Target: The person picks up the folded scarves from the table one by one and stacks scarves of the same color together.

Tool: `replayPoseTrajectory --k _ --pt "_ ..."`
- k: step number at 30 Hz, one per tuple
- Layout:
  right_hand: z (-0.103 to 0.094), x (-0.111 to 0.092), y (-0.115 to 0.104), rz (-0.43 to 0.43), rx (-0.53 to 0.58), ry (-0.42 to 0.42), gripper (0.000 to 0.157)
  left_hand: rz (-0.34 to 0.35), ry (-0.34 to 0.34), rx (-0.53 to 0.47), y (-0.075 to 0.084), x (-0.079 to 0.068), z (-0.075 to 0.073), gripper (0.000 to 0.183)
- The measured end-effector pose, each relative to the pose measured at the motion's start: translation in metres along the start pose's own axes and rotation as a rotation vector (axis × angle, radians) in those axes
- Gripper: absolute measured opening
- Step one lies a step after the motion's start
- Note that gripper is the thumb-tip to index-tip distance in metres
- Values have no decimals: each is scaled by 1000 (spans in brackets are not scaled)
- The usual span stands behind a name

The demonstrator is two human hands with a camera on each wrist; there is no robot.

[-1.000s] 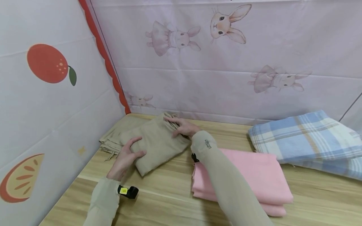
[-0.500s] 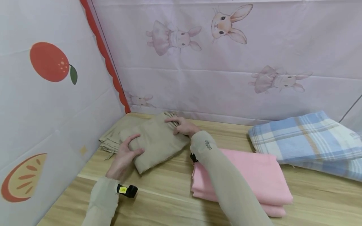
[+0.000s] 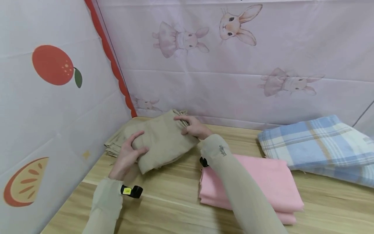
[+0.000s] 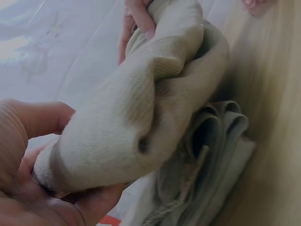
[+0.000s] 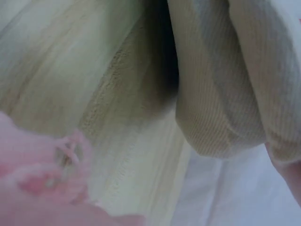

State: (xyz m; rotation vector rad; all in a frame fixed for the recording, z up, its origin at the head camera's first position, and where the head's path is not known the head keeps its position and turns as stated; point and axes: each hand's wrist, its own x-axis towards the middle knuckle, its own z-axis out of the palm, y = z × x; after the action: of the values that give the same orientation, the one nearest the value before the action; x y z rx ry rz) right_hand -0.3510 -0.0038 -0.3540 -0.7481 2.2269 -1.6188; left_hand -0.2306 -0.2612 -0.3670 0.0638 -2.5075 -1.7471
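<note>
A folded beige cloth [image 3: 163, 139] is tilted over a second folded beige cloth [image 3: 116, 140] in the far left corner of the table. My left hand [image 3: 126, 159] grips its near left edge, thumb on one side and fingers on the other in the left wrist view. At the far right edge, my right hand [image 3: 196, 127] holds the layered, fringed end between thumb and fingers. The left wrist view shows the held cloth [image 4: 117, 117] sagging in a fold above the lower cloth's layers [image 4: 225, 155]. Most of the right fingers are hidden behind the cloth in the right wrist view.
A folded pink cloth [image 3: 263, 185] lies under and beside my right forearm. Folded blue plaid cloths [image 3: 315, 139] lie stacked at the right. Printed fabric walls [image 3: 204, 87] stand behind and to the left of the wooden table [image 3: 169, 208].
Both hands have moved a little up and away from me with the upper beige cloth. Its near corner has lifted and covers more of the lower cloth's fringe. The other cloths stay put.
</note>
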Motion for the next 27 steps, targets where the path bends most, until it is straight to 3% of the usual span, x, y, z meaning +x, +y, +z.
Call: replayPoseTrajectory --k 13,23,27 --pt "-9 -7 -20 -28 20 3 75 27 -2 -13 18 3 -7 75" --pt "-5 -9 -18 142 -118 1 74 6 -22 5 19 0 -9 74" --pt "-2 -10 -10 246 -68 -46 74 -26 -26 36 17 0 -9 74"
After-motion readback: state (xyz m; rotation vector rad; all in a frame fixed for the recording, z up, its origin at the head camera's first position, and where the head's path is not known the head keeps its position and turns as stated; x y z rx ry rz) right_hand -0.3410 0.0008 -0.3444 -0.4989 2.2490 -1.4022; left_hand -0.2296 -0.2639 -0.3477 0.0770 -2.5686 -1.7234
